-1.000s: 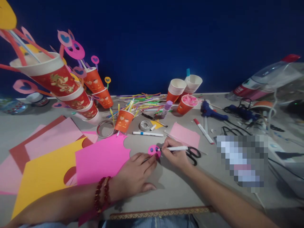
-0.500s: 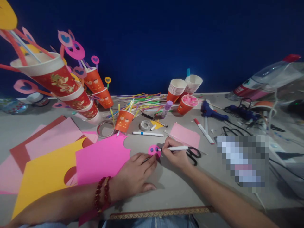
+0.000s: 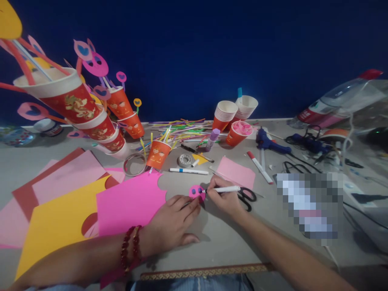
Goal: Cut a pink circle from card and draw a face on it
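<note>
A small pink paper circle [image 3: 196,191] with dark dots lies on the grey table. My left hand [image 3: 171,223] rests flat beside it, fingertips pressing its lower edge. My right hand [image 3: 223,199] is closed round a white marker [image 3: 222,189], whose tip touches the circle's right side. Black scissors [image 3: 247,196] lie just past my right hand. A large pink sheet [image 3: 129,202] lies under my left wrist.
Yellow paper [image 3: 57,222] and other sheets cover the left. Decorated red cups [image 3: 74,107] with straws stand at back left, a red cup [image 3: 157,153], tape roll [image 3: 184,160], another marker [image 3: 188,171], stacked cups [image 3: 224,114], a blue glue gun [image 3: 268,142] and cables further back.
</note>
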Motion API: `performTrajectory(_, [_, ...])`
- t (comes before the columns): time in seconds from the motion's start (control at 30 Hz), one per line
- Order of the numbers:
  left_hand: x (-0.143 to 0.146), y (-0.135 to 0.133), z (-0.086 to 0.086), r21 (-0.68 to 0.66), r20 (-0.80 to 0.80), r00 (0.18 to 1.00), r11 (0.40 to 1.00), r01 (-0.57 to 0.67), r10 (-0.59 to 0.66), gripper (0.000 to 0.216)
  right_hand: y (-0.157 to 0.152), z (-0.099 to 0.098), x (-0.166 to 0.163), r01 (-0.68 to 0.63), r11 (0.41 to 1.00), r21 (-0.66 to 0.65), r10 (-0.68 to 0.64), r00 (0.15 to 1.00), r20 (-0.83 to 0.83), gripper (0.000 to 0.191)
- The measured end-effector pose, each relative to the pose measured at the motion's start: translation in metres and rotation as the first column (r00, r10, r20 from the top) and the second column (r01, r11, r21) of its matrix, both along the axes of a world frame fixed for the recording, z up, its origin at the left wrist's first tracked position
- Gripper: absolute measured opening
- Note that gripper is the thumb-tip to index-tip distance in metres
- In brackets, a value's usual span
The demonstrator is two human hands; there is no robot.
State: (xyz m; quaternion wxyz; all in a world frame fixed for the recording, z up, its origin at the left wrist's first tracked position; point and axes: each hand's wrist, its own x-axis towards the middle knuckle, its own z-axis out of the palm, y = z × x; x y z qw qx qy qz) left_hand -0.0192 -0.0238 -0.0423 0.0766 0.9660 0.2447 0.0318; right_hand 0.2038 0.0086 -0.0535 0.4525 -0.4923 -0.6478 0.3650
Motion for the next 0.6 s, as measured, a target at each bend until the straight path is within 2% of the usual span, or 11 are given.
performTrajectory(0.43, [0.0009, -0.0007, -0.0012, -0.004, -0.007, 1.000, 1.000, -0.007, 0.007, 0.073, 0.0000, -0.0012, 0.0008, -0.010, 1.000, 0.003, 0.010, 1.000, 0.016, 0.020])
performTrajectory(0.6, [0.0000, -0.0013, -0.0038, -0.003, -0.020, 1.000, 1.000, -0.008, 0.008, 0.074, -0.0014, -0.0011, 0.0020, 0.040, 0.999, -0.019, -0.040, 0.999, -0.006, 0.020])
